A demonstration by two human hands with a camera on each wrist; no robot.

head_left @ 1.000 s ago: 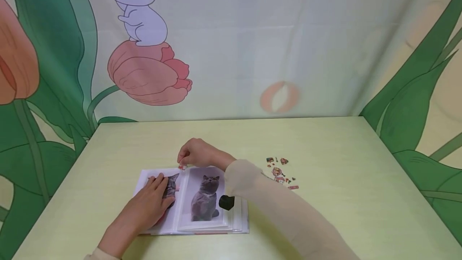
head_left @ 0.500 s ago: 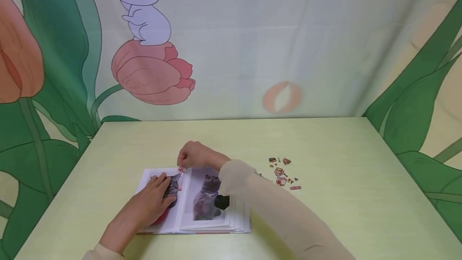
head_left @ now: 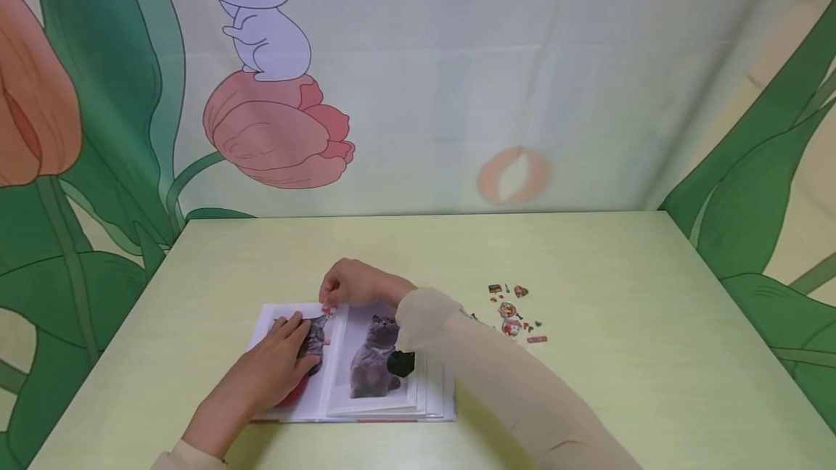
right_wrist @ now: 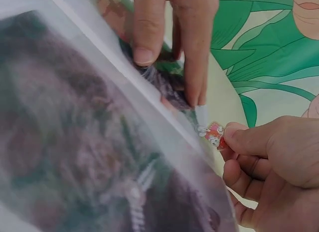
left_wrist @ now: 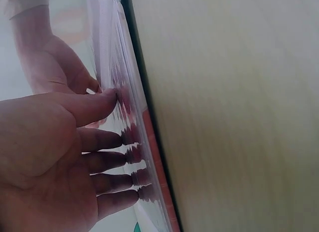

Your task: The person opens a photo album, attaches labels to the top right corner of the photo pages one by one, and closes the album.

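Observation:
A photo album (head_left: 312,406) lies spread out, a cat photo (head_left: 316,339) on its left page and a grey cat photo (head_left: 371,368) on its right. My left hand (head_left: 277,365) rests flat on the left page, partly covering the photo; in the left wrist view its straight fingertips touch the glossy sleeve. At the top of that page, near the spine, my right hand (head_left: 355,283) pinches a small red-and-white sticker (right_wrist: 214,134) between thumb and forefinger. The sticker's left part overlaps the page edge in the right wrist view.
Several small stickers (head_left: 511,326) are scattered on the pale table (head_left: 620,354) to the album's right, some hidden by the right sleeve (head_left: 496,376). A black patch (head_left: 400,363) shows over the right page. A printed curtain (head_left: 424,93) hangs behind the table.
My right hand has come down slightly at the top of the left page, the sticker still in its fingers. The left hand stays on the page. The head view has shifted a little.

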